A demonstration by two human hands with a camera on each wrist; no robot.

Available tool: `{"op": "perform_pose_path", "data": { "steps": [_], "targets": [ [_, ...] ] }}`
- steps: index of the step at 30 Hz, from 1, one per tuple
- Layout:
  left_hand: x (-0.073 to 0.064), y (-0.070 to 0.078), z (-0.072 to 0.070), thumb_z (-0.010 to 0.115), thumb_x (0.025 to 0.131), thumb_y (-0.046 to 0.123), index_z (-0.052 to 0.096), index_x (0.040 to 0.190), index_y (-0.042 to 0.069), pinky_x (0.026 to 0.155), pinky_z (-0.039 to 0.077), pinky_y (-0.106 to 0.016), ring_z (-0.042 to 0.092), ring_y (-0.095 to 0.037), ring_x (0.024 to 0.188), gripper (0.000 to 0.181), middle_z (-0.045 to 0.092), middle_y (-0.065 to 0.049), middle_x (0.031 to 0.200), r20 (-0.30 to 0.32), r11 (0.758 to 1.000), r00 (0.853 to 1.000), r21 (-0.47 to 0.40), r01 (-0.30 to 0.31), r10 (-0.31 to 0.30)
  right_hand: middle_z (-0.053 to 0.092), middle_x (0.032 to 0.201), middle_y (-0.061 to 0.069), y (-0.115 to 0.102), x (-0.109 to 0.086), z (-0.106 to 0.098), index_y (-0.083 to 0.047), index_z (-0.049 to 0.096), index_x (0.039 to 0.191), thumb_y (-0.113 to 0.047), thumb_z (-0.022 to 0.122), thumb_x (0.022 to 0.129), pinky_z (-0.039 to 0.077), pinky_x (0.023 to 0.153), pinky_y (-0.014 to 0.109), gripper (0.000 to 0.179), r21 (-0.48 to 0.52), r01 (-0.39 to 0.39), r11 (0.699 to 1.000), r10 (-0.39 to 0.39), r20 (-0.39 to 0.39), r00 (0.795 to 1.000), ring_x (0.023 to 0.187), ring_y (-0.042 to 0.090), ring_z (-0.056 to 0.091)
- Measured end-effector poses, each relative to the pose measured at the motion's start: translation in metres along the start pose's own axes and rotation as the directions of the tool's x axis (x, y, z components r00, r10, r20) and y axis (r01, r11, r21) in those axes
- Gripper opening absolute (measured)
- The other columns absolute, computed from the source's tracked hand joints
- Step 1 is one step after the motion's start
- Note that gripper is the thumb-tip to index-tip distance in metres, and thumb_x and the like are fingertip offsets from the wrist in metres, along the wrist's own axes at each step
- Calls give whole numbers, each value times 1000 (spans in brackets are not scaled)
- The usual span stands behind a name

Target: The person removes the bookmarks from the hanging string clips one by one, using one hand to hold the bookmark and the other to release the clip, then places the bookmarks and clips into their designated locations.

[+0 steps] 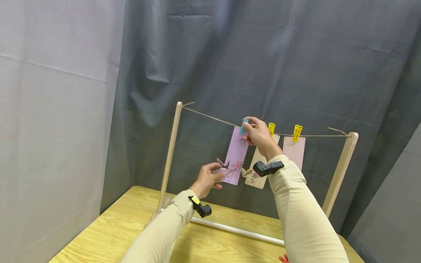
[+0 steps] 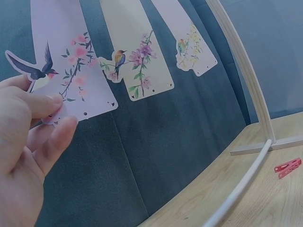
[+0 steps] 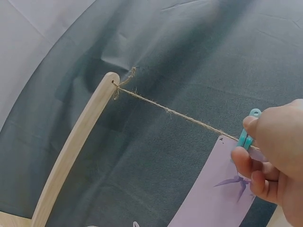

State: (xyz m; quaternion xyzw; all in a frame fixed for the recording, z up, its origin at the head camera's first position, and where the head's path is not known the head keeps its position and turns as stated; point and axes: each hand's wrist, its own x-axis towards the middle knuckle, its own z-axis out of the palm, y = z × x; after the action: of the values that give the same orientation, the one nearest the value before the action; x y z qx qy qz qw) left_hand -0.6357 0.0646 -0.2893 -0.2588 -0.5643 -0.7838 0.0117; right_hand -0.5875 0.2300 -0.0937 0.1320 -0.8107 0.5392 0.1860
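A lilac bookmark (image 1: 236, 157) with a swallow and pink blossoms hangs at the twine (image 3: 177, 113). Near its lower left corner, my left hand (image 1: 207, 179) pinches it between thumb and fingers. At its top edge, my right hand (image 1: 260, 134) grips a teal clothespin (image 3: 245, 137), which sits over the twine and card. To the right hang a cream bookmark (image 2: 137, 56) with a bird and purple flowers and a pink bookmark (image 2: 187, 38). Yellow clothespins (image 1: 297, 133) hold those two on the line. My right arm partly covers both cards in the head view.
The twine runs between a left wooden post (image 1: 171, 153) and a right wooden post (image 1: 340, 173). A white rod (image 1: 236, 231) joins them low above the wooden table (image 1: 108, 233). Red clothespins (image 2: 288, 166) lie on the table by the right post's foot. Grey curtains (image 1: 210, 54) stand behind.
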Motion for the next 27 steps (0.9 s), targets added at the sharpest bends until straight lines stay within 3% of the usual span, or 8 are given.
{"op": "perform_pose_path", "data": {
  "steps": [13, 27],
  "targets": [
    [2, 5, -1, 68, 81, -3, 59, 107, -2, 44, 53, -29, 61, -20, 62, 28, 63, -14, 93, -7, 1000, 1000, -5, -11, 11, 52, 110, 13, -6, 1, 2, -14, 44, 133, -27, 47, 98, 43, 50, 22, 37, -10, 17, 1000, -17, 1, 1000, 59, 12, 58],
    [3, 1, 0, 66, 83, -3, 59, 114, -2, 46, 53, -31, 61, -20, 64, 32, 61, -22, 100, 9, 1000, 1000, -10, 4, -4, 50, 116, 15, -3, -1, -2, -10, 42, 130, -23, 45, 99, 46, 53, 26, 33, -55, 35, 998, -37, -24, 999, 59, 11, 59]
  ]
}}
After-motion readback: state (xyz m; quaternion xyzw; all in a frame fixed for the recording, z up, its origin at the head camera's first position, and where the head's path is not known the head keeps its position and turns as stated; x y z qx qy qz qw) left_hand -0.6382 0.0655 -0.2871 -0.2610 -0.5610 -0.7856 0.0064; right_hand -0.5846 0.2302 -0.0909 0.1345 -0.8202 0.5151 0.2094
